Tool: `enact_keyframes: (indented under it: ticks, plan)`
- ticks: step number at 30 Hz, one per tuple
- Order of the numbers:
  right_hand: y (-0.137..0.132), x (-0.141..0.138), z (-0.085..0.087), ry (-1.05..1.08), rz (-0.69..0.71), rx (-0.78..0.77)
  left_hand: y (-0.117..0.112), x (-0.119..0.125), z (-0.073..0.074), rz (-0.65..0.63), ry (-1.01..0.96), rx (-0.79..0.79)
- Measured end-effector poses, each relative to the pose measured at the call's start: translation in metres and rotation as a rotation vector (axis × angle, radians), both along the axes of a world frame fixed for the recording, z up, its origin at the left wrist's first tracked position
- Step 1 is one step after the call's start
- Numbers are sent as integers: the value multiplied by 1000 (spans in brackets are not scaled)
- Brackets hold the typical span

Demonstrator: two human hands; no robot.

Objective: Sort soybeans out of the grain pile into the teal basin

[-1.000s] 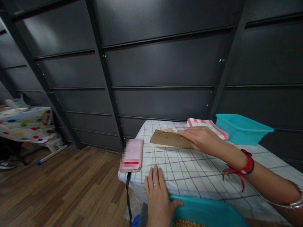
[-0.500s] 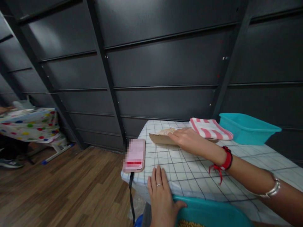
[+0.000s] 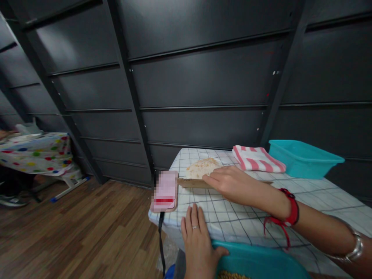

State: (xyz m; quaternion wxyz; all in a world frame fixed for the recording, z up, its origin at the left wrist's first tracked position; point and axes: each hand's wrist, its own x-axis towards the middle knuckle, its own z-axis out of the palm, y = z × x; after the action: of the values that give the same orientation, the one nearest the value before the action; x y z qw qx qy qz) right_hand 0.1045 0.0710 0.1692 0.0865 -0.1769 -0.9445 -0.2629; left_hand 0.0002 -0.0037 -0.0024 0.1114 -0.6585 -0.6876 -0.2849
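My right hand [image 3: 229, 182] has its fingers closed on the upper edge of a long brown cardboard strip [image 3: 192, 183], standing on edge on the checked tablecloth. Directly behind the strip lies a pale, orange-speckled, rounded mass [image 3: 202, 169]; whether it is loose grain or one piece I cannot tell. My left hand [image 3: 199, 240] rests flat at the table's near edge, fingers stretched out on the cloth, thumb at the rim of a teal tub [image 3: 261, 254]. Small yellowish-brown grains [image 3: 232, 275] show inside that tub, which is cut off by the frame.
A pink phone-like item [image 3: 166, 190] with a black strap lies at the table's left edge. Further back are a folded pink-and-white striped towel [image 3: 258, 158] and another teal tub [image 3: 302, 159]. Dark metal panels rise behind. A dotted-cloth table [image 3: 37, 153] stands far left, with a person partly visible.
My right hand has drawn the cardboard strip toward me and slightly left. More of the pale mass behind it now shows. My left hand has stayed in place.
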Motion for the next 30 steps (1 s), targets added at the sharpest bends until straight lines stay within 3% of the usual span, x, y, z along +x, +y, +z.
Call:
enact_keyframes:
  ticks: [6,14,21,26,30]
  plan:
    - [27,-1,-8,31,-125,76,0,0,-1,0,-10,-9]
    - [36,25,20,105,-244,59,0,0,-2,-2,-19,-12]
    - [51,7,13,44,-158,203,0,0,-4,-2,-25,-10]
    - [61,-15,-2,-9,-94,208,3,-5,-10,-46,2,-21]
    - [59,-12,-7,-33,-50,204,2,-6,-8,-50,12,-12]
